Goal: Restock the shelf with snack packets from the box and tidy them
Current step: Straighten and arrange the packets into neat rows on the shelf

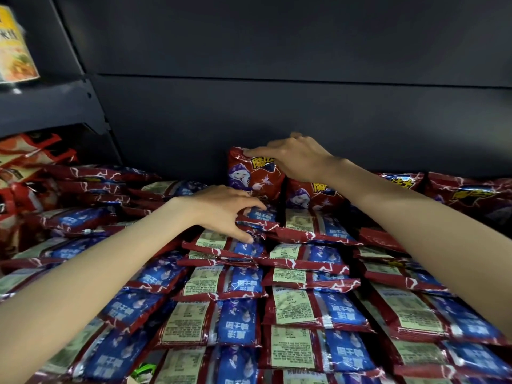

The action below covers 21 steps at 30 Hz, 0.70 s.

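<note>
glossy, crinkled red foil snack packets [291,281] with blue and pale label panels lie flat in overlapping rows across the lower frame, and one upright packet [253,176] with a purple cartoon figure stands at centre against the matte dark shelf back panel [277,101]. the right hand [297,159] curls over that packet's top edge, gripping it, while the left hand [224,209], just below and left, pinches a flat packet [257,217]. a yellow pack [15,48] sits blurred at upper left.
</note>
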Available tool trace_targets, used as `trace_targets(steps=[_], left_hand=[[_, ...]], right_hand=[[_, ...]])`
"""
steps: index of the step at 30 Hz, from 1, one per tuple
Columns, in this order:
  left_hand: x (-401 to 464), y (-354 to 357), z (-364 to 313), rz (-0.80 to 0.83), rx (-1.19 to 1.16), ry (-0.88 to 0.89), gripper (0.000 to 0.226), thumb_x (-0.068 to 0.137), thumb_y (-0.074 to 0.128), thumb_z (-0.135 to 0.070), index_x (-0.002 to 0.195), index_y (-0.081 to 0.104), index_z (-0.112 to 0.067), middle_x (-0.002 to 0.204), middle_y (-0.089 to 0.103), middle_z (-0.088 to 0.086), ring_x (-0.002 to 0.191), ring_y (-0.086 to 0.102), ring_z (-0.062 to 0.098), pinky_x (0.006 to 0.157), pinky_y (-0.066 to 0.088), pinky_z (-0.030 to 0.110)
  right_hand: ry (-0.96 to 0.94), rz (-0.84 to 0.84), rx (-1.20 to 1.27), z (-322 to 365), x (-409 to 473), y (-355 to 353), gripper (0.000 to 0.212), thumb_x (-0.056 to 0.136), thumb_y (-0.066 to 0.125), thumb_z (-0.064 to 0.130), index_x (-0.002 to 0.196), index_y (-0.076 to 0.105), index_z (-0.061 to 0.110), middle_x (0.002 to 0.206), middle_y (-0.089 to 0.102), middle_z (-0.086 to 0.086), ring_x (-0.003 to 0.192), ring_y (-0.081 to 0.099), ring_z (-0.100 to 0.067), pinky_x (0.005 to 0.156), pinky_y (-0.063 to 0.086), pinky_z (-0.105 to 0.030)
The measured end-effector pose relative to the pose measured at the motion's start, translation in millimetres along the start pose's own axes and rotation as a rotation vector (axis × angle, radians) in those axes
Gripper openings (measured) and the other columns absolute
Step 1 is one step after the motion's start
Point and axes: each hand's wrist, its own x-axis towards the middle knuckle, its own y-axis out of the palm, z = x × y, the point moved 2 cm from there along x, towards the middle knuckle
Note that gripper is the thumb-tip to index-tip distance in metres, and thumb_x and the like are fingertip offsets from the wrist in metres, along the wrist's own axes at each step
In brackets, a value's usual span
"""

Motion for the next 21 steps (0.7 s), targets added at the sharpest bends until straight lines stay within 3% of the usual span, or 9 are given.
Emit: trace_targets(steps=[4,7,9,12,16,21], left_hand=[[4,-4,5,-0.096,-0.029,0.030,0.063,0.081,0.055,-0.061,0.138,0.031,-0.045,0.133,0.050,-0.013,0.109,0.051,0.009,0.089,0.046,0.029],[7,-4,12,-0.075,-0.020,0.027,0.069,0.078,0.063,-0.049,0.138,0.029,-0.044,0.129,0.052,-0.010,0.106,0.052,0.010,0.086,0.048,0.031],[8,-2,15,-0.015,-0.061,0.016,0.076,0.077,0.067,-0.039,0.140,0.025,-0.044,0.127,0.051,-0.008,0.100,0.053,0.009,0.081,0.049,0.026],[8,-4,11,0.016,-0.108,0.030,0.076,0.077,0.069,-0.031,0.140,0.028,-0.043,0.112,0.058,-0.011,0.079,0.052,0.000,0.061,0.039,0.008],[4,-6,10,0.015,-0.120,0.049,0.075,0.075,0.070,-0.033,0.139,0.033,-0.042,0.122,0.056,-0.013,0.093,0.054,0.004,0.069,0.039,0.009],[-3,-8,4,0.029,-0.093,0.056,0.075,0.073,0.071,-0.038,0.138,0.034,-0.043,0.126,0.055,-0.015,0.100,0.053,0.005,0.079,0.042,0.017]], right_hand=[[-0.030,0.063,0.002,5,1,7,0.064,0.094,0.046,0.002,0.146,0.029,0.035,0.110,0.061,0.000,0.092,0.060,-0.020,0.098,0.037,-0.035],[-0.021,0.162,0.151,9,1,15,0.061,0.094,0.052,0.011,0.145,0.028,0.036,0.122,0.058,-0.002,0.103,0.059,-0.022,0.097,0.042,-0.038],[-0.002,0.183,0.267,12,3,16,0.058,0.092,0.057,0.015,0.140,0.031,0.034,0.130,0.055,-0.004,0.106,0.058,-0.023,0.086,0.047,-0.036],[0.030,0.118,0.268,14,6,13,0.054,0.091,0.056,0.010,0.136,0.035,0.031,0.123,0.058,-0.005,0.090,0.059,-0.022,0.071,0.044,-0.031],[0.057,0.053,0.198,8,6,7,0.056,0.088,0.051,0.004,0.134,0.035,0.032,0.122,0.059,-0.003,0.093,0.061,-0.026,0.073,0.050,-0.036],[0.033,0.187,0.249,13,4,16,0.048,0.091,0.053,0.009,0.132,0.039,0.030,0.103,0.061,-0.004,0.080,0.056,-0.019,0.072,0.044,-0.032]])
